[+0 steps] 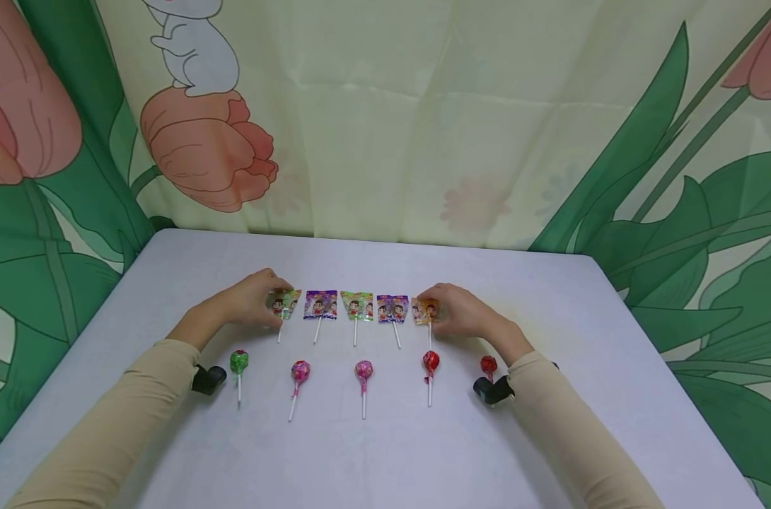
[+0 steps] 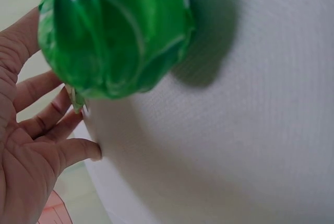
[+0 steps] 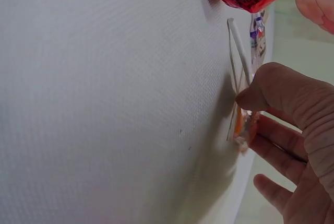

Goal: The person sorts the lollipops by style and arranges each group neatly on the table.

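Pinches an orange-wrapped lollipop (image 1: 422,312) in the right grip (image 1: 464,311); touches a green-wrapped lollipop (image 1: 286,303) with the left grip (image 1: 250,300), cannot tell if pinching; has three packeted lollipops (image 1: 356,306) between both grips.

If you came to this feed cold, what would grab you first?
Probably the row of five packets in the head view, with the left hand and right hand at its ends. Below lie five round lollipops. In the left wrist view, a green lollipop looms large.
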`<state>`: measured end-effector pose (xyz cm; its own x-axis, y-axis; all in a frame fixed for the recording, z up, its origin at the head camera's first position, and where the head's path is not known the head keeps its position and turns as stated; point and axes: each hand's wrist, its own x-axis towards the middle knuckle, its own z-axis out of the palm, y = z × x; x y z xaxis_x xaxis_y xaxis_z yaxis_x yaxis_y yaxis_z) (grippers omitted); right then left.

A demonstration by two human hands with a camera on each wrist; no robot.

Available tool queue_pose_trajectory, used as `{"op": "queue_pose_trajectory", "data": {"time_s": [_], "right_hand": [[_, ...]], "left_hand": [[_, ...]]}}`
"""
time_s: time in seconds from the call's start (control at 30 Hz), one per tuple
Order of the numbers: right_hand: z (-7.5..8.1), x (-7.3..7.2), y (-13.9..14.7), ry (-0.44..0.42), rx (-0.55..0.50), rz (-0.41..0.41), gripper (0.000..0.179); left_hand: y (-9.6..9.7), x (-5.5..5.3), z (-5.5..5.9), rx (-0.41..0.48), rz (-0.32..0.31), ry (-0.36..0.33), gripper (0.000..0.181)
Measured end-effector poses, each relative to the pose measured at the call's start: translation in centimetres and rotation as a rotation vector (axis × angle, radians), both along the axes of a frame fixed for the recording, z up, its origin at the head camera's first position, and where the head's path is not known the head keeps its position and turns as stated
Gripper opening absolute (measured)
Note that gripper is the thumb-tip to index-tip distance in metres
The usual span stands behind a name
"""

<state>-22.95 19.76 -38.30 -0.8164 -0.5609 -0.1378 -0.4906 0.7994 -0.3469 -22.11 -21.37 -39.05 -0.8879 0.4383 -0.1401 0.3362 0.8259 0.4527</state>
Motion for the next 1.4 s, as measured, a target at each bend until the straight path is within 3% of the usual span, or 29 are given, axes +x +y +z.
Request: {"op": "queue_pose_trajectory", "data": {"time_s": [0.5, 0.77, 1.03, 1.2, 1.4], "right_hand": [[0.7, 0.9, 0.3, -0.011, -0.007, -0.024, 0.060], [0.9, 3.0, 0.4, -0.005, -0.099, -0.061, 0.055], [1.1, 5.0, 0.9, 0.021, -0.167, -0.052, 0.055], [1.0, 6.4, 0.8, 0.012, -0.238, -0.059, 0.054], [0.7, 7.6, 0.5, 0.058, -0.299, -0.014, 0.048]], "left_hand": [[-0.1, 0.0, 0.3, -0.007, -0.008, -0.001, 0.070], [-0.6, 0.6, 0.2, 0.011, -0.027, 0.006, 0.083], [-1.8, 2.1, 0.6, 0.030, 0.016, 0.029, 0.079], [-2.1, 3.7, 0.5, 0.125, 0.058, 0.082, 0.061], [-1.8, 5.9, 0.6, 0.196, 0.117, 0.112, 0.052]]}}
